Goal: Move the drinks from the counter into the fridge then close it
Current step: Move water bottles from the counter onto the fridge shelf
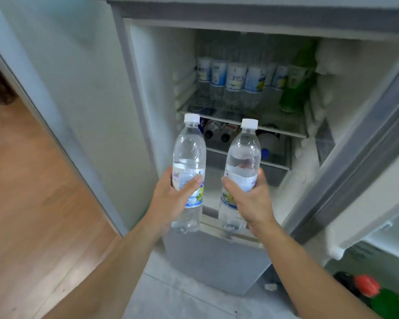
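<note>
With the fridge (pixel 148 107) standing open and water bottles already lined up on its upper shelf (pixel 240 118), the left hand (pixel 171 201) grips one bottle (pixel 189 153) and the right hand (pixel 253 201) another bottle (pixel 243 157) just before it, both unplaced, door unclosed.

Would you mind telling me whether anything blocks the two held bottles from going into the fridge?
The door is open. Standing bottles crowd the back of the upper shelf; its front strip looks free.
</note>
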`<act>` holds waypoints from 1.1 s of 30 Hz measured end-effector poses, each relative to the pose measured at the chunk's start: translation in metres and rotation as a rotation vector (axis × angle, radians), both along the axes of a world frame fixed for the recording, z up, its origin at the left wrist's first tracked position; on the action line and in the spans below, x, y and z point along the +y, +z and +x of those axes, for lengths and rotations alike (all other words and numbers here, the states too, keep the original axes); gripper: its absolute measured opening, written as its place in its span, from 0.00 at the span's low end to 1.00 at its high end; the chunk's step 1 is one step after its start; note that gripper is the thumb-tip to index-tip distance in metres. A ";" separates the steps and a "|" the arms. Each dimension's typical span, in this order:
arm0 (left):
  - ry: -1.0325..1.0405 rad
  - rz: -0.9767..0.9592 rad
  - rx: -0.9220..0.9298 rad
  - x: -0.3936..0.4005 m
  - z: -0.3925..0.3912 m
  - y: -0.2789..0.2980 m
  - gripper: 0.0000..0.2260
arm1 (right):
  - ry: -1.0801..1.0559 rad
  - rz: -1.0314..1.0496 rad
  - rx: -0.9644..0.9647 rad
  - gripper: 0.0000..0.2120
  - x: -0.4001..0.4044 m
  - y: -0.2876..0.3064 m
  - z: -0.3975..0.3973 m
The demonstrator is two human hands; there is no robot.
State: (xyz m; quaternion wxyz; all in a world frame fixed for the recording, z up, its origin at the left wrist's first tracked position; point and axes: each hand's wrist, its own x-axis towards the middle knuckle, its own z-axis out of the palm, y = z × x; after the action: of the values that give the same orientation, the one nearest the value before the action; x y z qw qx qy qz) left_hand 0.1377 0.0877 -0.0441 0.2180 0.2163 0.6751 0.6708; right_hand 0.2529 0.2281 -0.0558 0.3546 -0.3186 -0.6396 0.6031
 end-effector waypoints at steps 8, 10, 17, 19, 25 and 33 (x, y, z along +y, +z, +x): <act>0.004 0.070 0.100 0.081 -0.066 0.026 0.18 | -0.284 0.098 0.074 0.23 0.066 0.030 -0.032; 0.000 0.114 0.100 0.103 -0.080 0.033 0.16 | -0.368 0.118 0.125 0.26 0.087 0.041 -0.044; -0.011 0.165 0.294 0.162 -0.132 0.064 0.15 | -0.470 0.225 0.217 0.30 0.161 0.078 -0.097; -0.041 0.184 0.343 0.177 -0.147 0.073 0.17 | -0.482 0.243 0.228 0.32 0.181 0.084 -0.111; -0.075 0.196 0.362 0.219 -0.187 0.081 0.20 | -0.454 0.237 0.161 0.37 0.225 0.087 -0.140; -0.068 0.240 0.342 0.251 -0.215 0.068 0.21 | -0.452 0.207 0.092 0.38 0.262 0.091 -0.164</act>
State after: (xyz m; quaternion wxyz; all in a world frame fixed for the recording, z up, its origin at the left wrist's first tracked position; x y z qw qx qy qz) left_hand -0.0777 0.3384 0.0237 0.0954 0.3740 0.6100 0.6921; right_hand 0.0886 0.4903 0.0353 0.5402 -0.3876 -0.5936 0.4534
